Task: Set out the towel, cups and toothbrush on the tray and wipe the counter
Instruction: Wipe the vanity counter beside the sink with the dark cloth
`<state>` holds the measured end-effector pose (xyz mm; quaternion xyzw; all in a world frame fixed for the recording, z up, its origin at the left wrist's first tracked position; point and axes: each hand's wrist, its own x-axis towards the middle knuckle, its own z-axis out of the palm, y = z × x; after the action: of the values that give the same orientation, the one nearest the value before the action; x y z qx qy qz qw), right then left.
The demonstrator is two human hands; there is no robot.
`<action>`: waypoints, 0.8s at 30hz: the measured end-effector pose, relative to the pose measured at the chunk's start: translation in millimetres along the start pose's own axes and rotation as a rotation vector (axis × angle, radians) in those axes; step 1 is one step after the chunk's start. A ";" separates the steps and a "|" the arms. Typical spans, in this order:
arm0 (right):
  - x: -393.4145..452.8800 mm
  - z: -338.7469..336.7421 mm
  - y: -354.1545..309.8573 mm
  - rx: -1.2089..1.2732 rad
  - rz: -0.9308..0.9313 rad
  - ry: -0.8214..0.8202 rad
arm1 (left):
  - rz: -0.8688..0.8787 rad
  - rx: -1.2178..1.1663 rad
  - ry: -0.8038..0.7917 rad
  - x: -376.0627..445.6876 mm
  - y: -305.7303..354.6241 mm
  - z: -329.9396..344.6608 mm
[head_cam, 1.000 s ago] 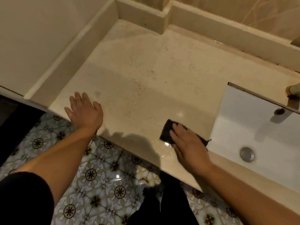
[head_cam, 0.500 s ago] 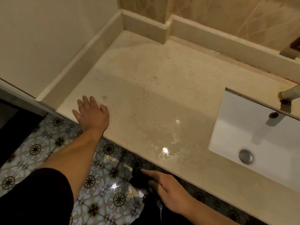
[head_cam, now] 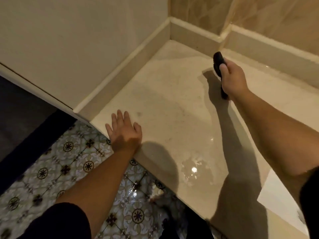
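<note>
The right hand [head_cam: 233,80] grips a dark cloth [head_cam: 217,63] at the far corner of the counter [head_cam: 164,104], likely to wipe from the back. The left hand [head_cam: 124,133] lies flat and empty on the front edge, probably bracing the reach. No tray shows.
</note>
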<state>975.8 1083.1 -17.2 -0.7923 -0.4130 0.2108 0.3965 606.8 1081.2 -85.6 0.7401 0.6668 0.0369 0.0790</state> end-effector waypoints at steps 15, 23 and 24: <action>-171.0 104.8 -15.8 -0.459 -0.874 -0.605 | -0.001 -0.016 0.028 -1.7 1.5 -1.2; -306.9 89.1 -1.9 -0.274 -0.863 -0.608 | 0.024 0.047 -0.059 -1.0 -1.3 -3.0; -315.3 88.9 -4.1 -0.266 -0.866 -0.613 | 0.026 0.030 -0.061 -1.7 -1.5 -3.6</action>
<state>735.3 865.9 -64.9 -0.4956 -0.8211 0.1955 0.2047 604.6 1079.9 -82.2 0.7507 0.6548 0.0051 0.0877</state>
